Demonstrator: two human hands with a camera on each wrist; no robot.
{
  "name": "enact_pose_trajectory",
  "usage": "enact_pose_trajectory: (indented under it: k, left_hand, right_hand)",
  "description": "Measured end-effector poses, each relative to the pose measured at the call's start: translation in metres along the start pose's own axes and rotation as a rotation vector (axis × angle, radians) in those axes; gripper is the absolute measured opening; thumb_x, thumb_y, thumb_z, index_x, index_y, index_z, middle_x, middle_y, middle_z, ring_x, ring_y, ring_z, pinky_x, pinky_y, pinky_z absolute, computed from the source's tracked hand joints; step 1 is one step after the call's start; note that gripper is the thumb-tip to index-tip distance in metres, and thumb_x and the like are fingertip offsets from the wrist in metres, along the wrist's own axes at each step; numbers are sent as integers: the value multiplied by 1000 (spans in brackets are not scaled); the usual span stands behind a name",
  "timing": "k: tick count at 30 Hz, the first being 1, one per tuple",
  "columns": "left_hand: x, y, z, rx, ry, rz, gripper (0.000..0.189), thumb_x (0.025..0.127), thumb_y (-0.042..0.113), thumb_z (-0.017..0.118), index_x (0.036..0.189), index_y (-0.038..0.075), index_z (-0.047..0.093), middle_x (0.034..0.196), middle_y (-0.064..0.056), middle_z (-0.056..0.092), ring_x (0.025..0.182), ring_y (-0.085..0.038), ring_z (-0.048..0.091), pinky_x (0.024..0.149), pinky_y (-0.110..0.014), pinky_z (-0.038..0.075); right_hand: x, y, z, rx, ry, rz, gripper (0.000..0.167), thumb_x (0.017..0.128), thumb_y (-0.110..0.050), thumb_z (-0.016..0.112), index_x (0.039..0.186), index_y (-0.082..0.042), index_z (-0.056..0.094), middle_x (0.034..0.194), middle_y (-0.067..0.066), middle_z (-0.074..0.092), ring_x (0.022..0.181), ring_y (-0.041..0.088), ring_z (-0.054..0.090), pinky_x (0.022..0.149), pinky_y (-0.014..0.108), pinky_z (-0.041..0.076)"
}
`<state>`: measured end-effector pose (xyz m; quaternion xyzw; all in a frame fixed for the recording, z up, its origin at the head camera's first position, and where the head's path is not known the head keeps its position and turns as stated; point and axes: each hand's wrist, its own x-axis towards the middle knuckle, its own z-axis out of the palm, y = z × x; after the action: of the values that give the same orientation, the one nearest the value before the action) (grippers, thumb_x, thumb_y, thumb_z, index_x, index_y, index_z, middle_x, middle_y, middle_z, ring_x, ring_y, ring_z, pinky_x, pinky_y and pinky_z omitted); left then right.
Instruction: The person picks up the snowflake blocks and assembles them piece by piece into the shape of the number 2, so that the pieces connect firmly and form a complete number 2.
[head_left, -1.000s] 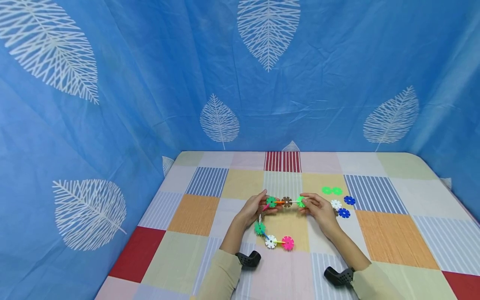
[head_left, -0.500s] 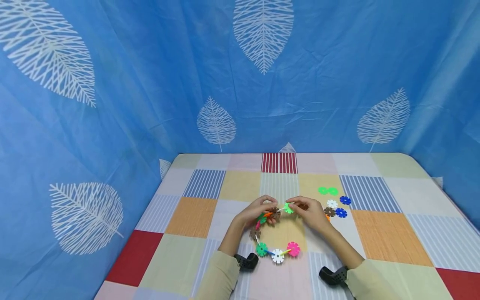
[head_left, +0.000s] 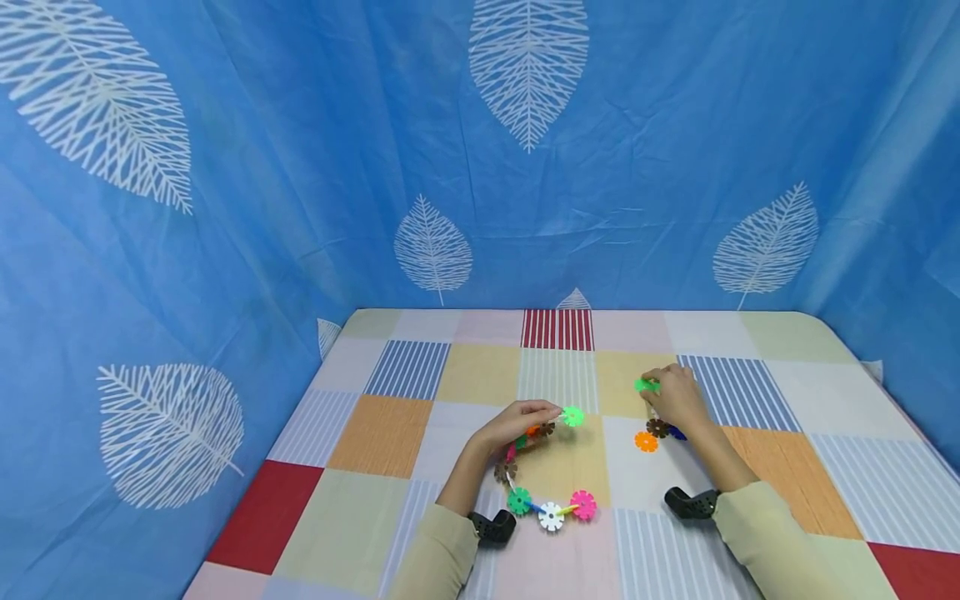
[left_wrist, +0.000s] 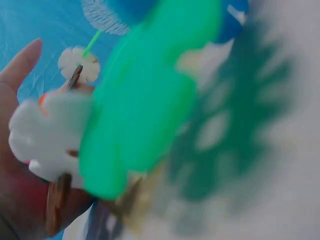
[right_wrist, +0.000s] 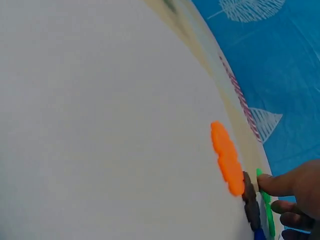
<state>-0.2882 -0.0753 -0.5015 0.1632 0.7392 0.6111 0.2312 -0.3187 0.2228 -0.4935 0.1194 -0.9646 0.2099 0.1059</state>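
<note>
1. The left hand [head_left: 517,423] holds the upper stretch of a curved chain of multicoloured, flower-shaped, notched plastic discs [head_left: 519,501], its fingers close behind the bright green round notched end disc [head_left: 573,417]
2. The chain lies in a C shape in front of the person, its lower run ending in a hot-pink round notched plastic disc [head_left: 583,505] beside a white round notched plastic disc [head_left: 551,517]
3. The right hand [head_left: 677,396] is at a separate bright green notched plastic disc [head_left: 647,385], well apart from the chain; its thumb touches the rim, but I cannot tell whether the pinch is closed
4. The step looks like fetching another piece; a thumb-and-finger pinch on the outer rim should leave the notches free
5. For joining, it seems best to turn the two discs crosswise, line up slot with slot and press straight, so that neither bends
6. Supporting the chain right behind its end disc should keep the other joints from twisting loose
7. No container shows; the flat orange round plastic disc [head_left: 647,442], dark brown round plastic disc [head_left: 657,427] and partly hidden blue plastic disc [head_left: 678,432] lie directly on the patchwork-covered desk [head_left: 390,433]
</note>
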Motion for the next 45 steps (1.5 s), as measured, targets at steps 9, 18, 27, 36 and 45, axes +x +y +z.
enact_pose_trajectory:
  k: [9, 18, 27, 36, 45]
  left_hand:
    - [-1, -1, 2, 48, 1, 40, 28, 92, 22, 57, 108, 2, 67, 78, -3, 61, 49, -12, 39, 47, -22, 37]
    - [0, 0, 3, 47, 40, 36, 30, 91, 28, 59, 106, 3, 69, 73, 0, 58, 47, -11, 39, 47, -22, 37]
    - [2, -3, 2, 48, 1, 55, 29, 92, 26, 58, 107, 3, 68, 68, -1, 56, 47, -11, 39, 45, -22, 36]
    - [4, -6, 0, 41, -51, 85, 27, 93, 20, 56, 107, -1, 67, 83, -17, 68, 44, -11, 40, 42, -21, 37]
    - [2, -4, 2, 114, -67, 100, 25, 92, 17, 57, 96, -2, 70, 82, -12, 69, 43, -12, 36, 42, -22, 35]
  right_hand:
    - [-11, -32, 8, 612, -58, -112, 20, 84, -14, 69, 100, -3, 65, 85, 8, 64, 72, 20, 60, 61, 30, 51]
    - [-29, -58, 19, 875, -120, -167, 13, 84, -6, 66, 94, 3, 65, 82, 12, 67, 72, 23, 66, 66, 35, 55]
    - [-29, -57, 24, 799, -66, -208, 9, 82, -6, 68, 91, -2, 68, 83, 8, 68, 73, 26, 65, 65, 24, 54]
    - [-31, -60, 31, 725, 13, -329, 10, 77, 0, 71, 82, -9, 70, 81, 2, 67, 75, 14, 64, 68, 23, 53]
    - [-37, -68, 31, 710, 101, -456, 17, 71, 10, 72, 81, -4, 70, 79, 5, 67, 73, 16, 64, 68, 22, 53]
